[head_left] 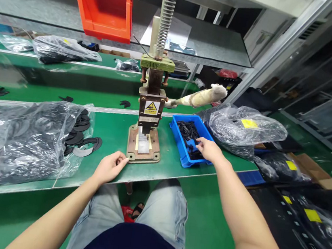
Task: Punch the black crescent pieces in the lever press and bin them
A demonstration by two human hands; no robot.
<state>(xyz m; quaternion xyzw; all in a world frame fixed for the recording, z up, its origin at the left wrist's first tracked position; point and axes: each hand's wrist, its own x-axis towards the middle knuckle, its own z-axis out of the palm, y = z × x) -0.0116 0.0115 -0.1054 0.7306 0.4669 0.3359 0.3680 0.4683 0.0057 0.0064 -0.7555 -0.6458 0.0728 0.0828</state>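
Black plastic parts (187, 133) fill the blue tray (177, 139) that sits at the right end of the green bench (112, 134), close to its front edge. My right hand (210, 150) reaches into that tray, fingers curled down onto the parts near its front wall; whether they have actually closed on a piece I cannot tell. My left hand (110, 167) rests on the bench's front edge, loosely curled with fingertips drawn together, just beside the front left corner of the press base (143, 150); if it pinches anything, it is too small to make out. The hand press (151, 106) stands upright at the middle of the bench, between my two hands, its wrapped lever (202, 97) sticking out to the right above the tray. Toward the left end of the bench lies a clear bag (17, 141) of flat black rings, a few spilling from its mouth (85, 144). A second bag (245, 129) lies just behind the tray at the right edge.
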